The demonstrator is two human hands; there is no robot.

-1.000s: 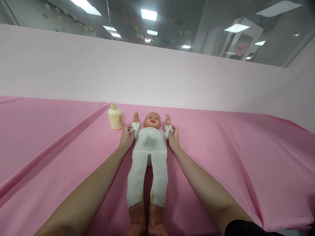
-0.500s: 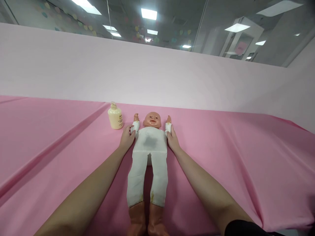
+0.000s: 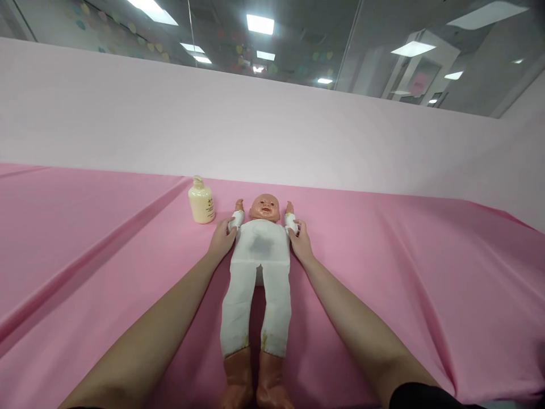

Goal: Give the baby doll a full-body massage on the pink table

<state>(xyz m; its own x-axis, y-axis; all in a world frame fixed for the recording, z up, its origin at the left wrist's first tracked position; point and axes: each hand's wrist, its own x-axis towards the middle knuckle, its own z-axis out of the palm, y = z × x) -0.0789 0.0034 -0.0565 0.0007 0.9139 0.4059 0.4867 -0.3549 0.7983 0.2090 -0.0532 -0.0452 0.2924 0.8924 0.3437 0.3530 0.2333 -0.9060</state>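
Note:
A baby doll (image 3: 260,244) lies on its back on the pink sheet, head away from me and feet toward me. Its body and limbs are white cloth, with a grey patch on the torso; head, hands and feet are hard and skin-toned. Both its arms point up beside its head. My left hand (image 3: 222,237) is closed round the doll's arm on the left, thumb on the near side. On the other side my right hand (image 3: 300,241) grips the doll's other arm, with the fingers curled behind it.
A cream pump bottle (image 3: 201,203) stands upright left of the doll's head. The pink sheet (image 3: 383,272) has long folds on both sides. Behind it rises a white wall (image 3: 272,136) with glass (image 3: 298,45) above, reflecting ceiling lights.
The doll's arm on the right has tilted slightly inward toward the head, and my right fingers have curled more around it. My left hand keeps its hold with little change.

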